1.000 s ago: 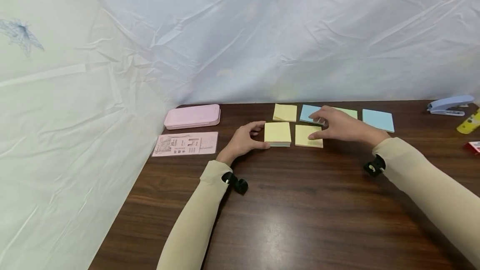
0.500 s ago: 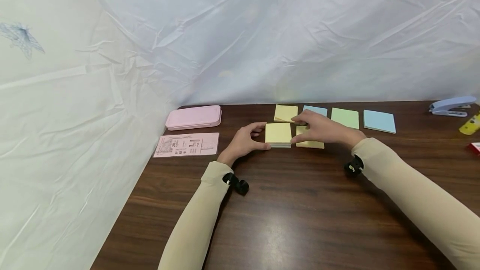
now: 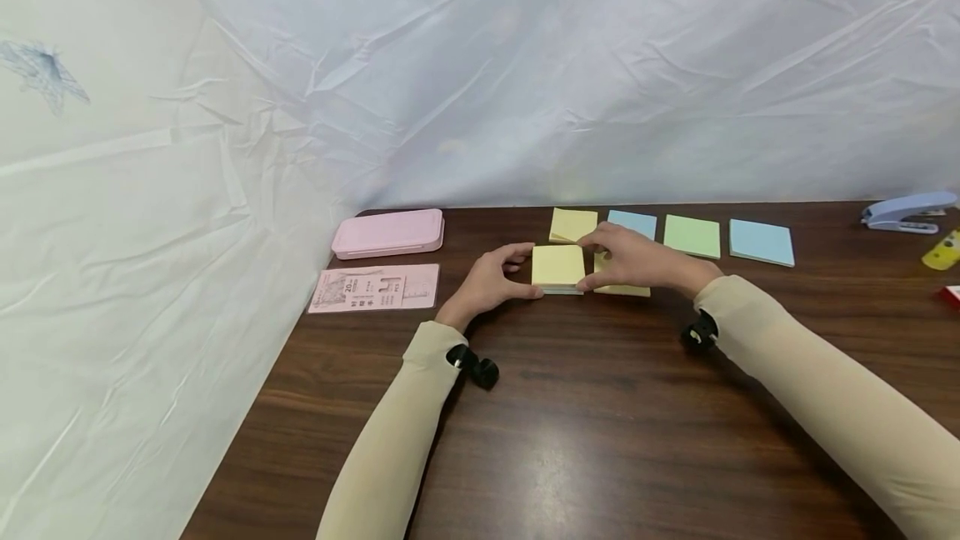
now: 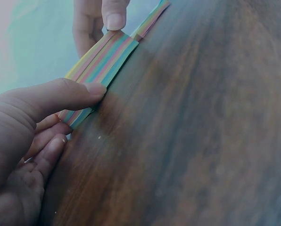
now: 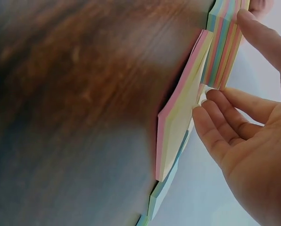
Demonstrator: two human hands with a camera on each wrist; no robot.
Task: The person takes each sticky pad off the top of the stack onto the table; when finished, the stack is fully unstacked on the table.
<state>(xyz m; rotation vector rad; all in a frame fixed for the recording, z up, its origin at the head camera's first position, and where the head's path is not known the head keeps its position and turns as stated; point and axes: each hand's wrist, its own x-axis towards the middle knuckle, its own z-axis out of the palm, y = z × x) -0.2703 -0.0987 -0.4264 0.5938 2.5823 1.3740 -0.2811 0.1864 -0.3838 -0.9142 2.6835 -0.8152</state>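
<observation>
A thick stack of sticky notes (image 3: 557, 265) with a yellow top and striped multicolour sides (image 4: 103, 66) lies on the dark wooden table (image 3: 600, 423). My left hand (image 3: 525, 272) grips its left side, with the thumb (image 4: 81, 92) on the near edge and the fingers behind it. From the right, my right hand (image 3: 592, 259) pinches the stack (image 5: 223, 42), thumb (image 5: 263, 37) on one edge and fingers (image 5: 225, 113) on the other. Under that hand lies a thin yellow pad (image 3: 626, 288), which the right wrist view shows beside the stack (image 5: 178, 122).
Behind the stack lie a yellow pad (image 3: 573, 224), a blue pad (image 3: 633, 222), a green pad (image 3: 692, 236) and another blue pad (image 3: 761, 242). A pink case (image 3: 387, 232) and a pink card (image 3: 373, 287) sit left. A blue stapler (image 3: 903, 211) is far right. White sheeting walls the back and left.
My right hand has moved left, off the blue pad at the back, onto the right side of the stack. The left hand has kept its hold.
</observation>
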